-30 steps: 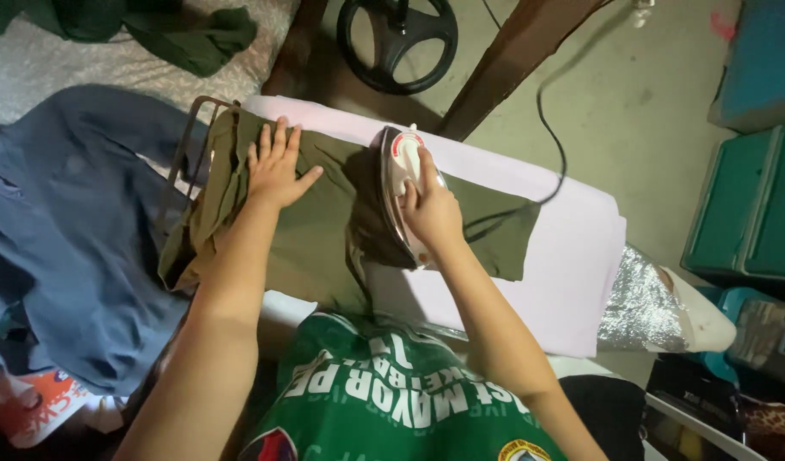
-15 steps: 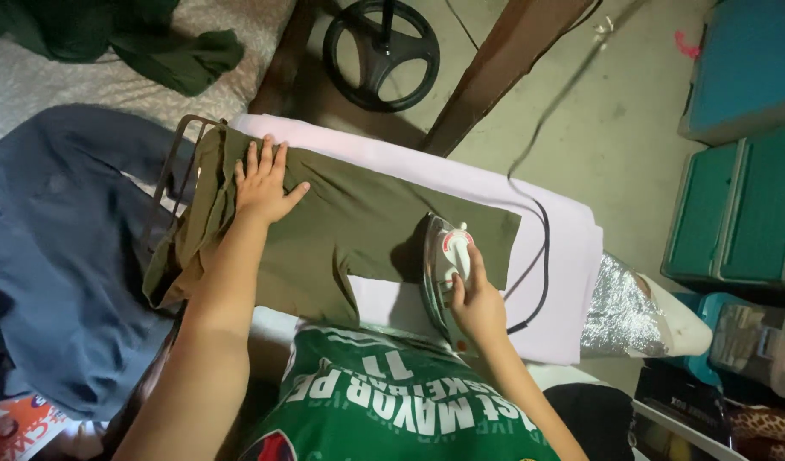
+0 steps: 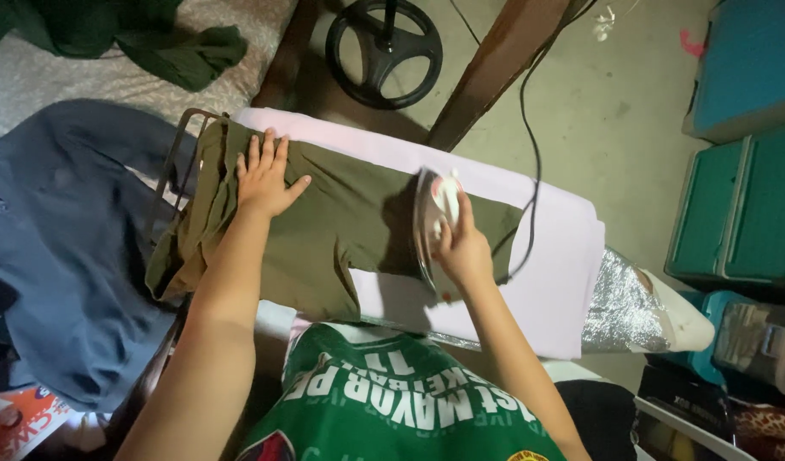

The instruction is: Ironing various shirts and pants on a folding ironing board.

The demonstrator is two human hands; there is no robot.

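An olive-green garment [image 3: 341,213] lies spread on an ironing board with a pale pink cover [image 3: 563,265]. My left hand [image 3: 266,177] lies flat on the garment's left part, fingers spread, pinning it down. My right hand [image 3: 462,248] grips the handle of a white and silver iron [image 3: 430,213], which rests on the garment's right part. The iron's black cord [image 3: 529,162] runs up and away over the floor.
A blue garment [image 3: 60,256] lies heaped to the left by the board's metal rack [image 3: 175,162]. A dark green cloth [image 3: 179,47] lies on the far surface. A black round stand base [image 3: 384,51] and a wooden beam [image 3: 495,68] stand beyond the board; teal drawers [image 3: 742,205] at right.
The iron went from the garment's middle to its near right edge, then back up onto the garment. My left hand has stayed pressed on the cloth.
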